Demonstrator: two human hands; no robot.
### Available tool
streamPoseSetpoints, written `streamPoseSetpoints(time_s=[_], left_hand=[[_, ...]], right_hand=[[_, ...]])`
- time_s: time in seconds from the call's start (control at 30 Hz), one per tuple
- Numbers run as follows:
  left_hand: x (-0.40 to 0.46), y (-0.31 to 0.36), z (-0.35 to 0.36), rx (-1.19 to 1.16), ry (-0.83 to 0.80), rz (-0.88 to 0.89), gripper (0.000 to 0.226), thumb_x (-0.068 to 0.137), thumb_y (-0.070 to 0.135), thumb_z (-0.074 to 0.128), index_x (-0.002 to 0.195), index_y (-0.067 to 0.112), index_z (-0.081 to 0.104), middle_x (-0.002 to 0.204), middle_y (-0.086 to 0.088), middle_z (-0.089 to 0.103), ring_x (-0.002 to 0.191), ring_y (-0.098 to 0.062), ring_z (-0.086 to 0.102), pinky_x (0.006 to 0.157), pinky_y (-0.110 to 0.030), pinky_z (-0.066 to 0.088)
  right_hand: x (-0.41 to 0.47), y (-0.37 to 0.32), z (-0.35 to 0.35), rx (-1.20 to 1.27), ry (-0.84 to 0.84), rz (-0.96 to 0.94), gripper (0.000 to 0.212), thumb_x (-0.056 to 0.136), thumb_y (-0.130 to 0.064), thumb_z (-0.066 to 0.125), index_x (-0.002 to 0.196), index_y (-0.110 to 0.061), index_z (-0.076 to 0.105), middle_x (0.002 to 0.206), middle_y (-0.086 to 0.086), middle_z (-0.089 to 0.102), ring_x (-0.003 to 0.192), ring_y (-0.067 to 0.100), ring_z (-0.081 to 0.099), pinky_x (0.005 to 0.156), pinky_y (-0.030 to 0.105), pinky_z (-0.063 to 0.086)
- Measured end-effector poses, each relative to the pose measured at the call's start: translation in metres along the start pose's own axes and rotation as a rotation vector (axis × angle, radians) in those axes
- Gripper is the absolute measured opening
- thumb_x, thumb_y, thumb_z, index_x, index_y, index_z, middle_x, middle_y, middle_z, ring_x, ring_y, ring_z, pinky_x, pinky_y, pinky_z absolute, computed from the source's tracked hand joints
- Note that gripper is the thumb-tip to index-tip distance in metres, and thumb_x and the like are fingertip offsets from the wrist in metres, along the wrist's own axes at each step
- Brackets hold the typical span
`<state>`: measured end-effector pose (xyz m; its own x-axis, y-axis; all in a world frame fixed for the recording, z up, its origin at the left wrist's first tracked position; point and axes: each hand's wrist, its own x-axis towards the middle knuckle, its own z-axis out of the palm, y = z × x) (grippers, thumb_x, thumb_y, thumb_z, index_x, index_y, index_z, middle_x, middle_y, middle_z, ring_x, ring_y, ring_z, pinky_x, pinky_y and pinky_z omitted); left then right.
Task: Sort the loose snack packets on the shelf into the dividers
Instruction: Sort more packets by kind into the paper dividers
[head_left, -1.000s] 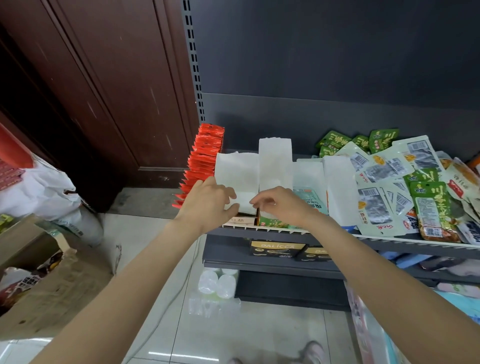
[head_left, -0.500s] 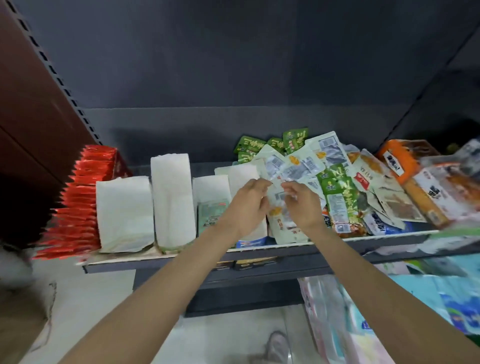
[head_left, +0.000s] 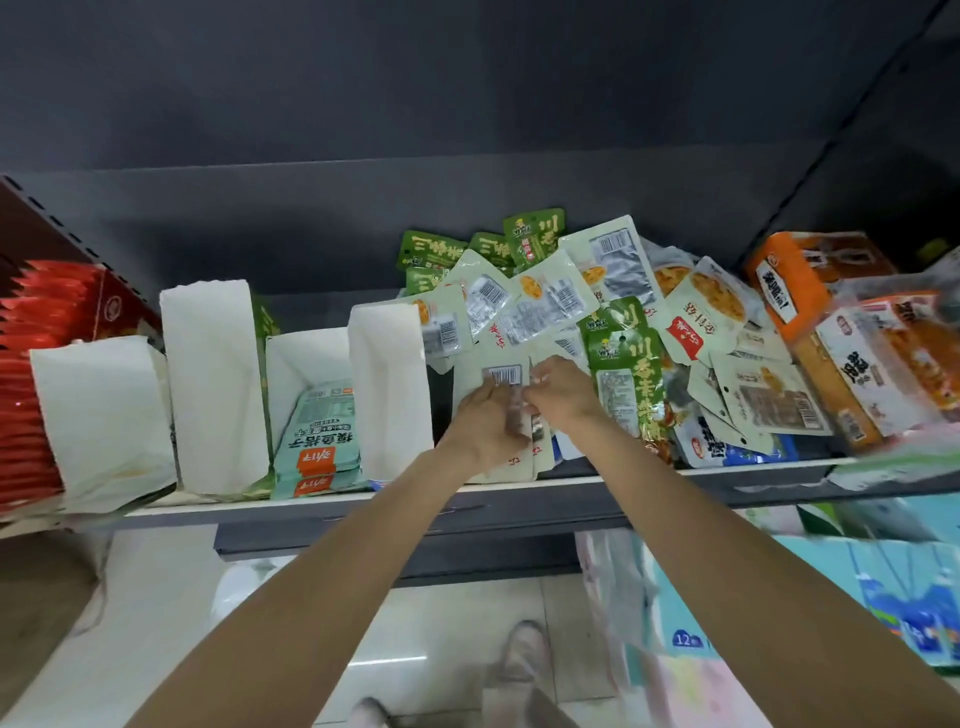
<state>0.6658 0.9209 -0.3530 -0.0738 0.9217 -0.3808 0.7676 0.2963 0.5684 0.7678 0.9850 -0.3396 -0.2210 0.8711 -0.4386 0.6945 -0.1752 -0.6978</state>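
A heap of loose snack packets, pale cream and green, covers the right half of the shelf. White paper dividers stand in a row on the left; one bay holds mint-green packets. My left hand and my right hand meet at the front of the heap, both holding a small stack of cream packets with barcodes facing up. The fingers of both hands curl round the stack's edges.
Red packets fill the far left of the shelf. Orange boxes sit at the far right. A green packet lies just right of my hands. Lower shelves and a tiled floor lie below.
Both hands moved from the white dividers on the left to the loose heap and gathered cream packets. The view swung right and closer to the shelf.
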Motion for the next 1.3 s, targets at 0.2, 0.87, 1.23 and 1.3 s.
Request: streamPoseSetpoints(time_s=[0.2, 0.87, 1.23, 1.3], left_hand=[[-0.004, -0.002, 0.002, 0.073, -0.122, 0.010, 0.105, 0.073, 0.034, 0.077, 0.151, 0.018, 0.008, 0.159, -0.005, -0.004, 0.146, -0.020, -0.003, 0.119, -0.035, 0.008], [-0.126, -0.019, -0.152, 0.083, 0.689, 0.479, 0.034, 0.086, -0.002, 0.054, 0.111, 0.017, 0.068, 0.107, -0.003, 0.071, 0.095, -0.025, 0.066, 0.079, -0.039, 0.053], [-0.219, -0.159, -0.230, 0.122, 0.797, 0.417, 0.031, 0.084, -0.005, 0.059, 0.106, 0.012, 0.071, 0.104, -0.003, 0.071, 0.097, -0.020, 0.066, 0.088, -0.029, 0.050], [-0.233, -0.182, -0.233, 0.152, 0.781, 0.399, 0.032, 0.083, -0.006, 0.058, 0.107, 0.011, 0.071, 0.104, -0.003, 0.071, 0.096, -0.021, 0.066, 0.086, -0.030, 0.051]], right_hand=[[-0.003, -0.002, 0.000, -0.121, 0.000, 0.078, 0.025, 0.086, -0.016, 0.062, 0.068, -0.008, 0.046, 0.064, 0.004, 0.047, 0.066, 0.020, 0.051, 0.045, 0.025, 0.031], [-0.109, -0.108, -0.015, 0.180, 0.024, -0.311, 0.028, 0.092, 0.003, 0.042, 0.110, -0.014, 0.056, 0.084, 0.007, 0.058, 0.072, 0.022, 0.057, 0.076, 0.041, 0.053], [-0.157, -0.188, 0.146, -0.007, 0.121, -0.752, 0.019, 0.091, -0.016, 0.058, 0.090, -0.003, 0.071, 0.081, 0.013, 0.065, 0.075, 0.027, 0.059, 0.069, 0.040, 0.046], [-0.159, -0.194, 0.173, 0.005, 0.086, -0.737, 0.020, 0.092, -0.016, 0.056, 0.098, -0.004, 0.072, 0.090, 0.012, 0.068, 0.082, 0.027, 0.062, 0.073, 0.041, 0.050]])
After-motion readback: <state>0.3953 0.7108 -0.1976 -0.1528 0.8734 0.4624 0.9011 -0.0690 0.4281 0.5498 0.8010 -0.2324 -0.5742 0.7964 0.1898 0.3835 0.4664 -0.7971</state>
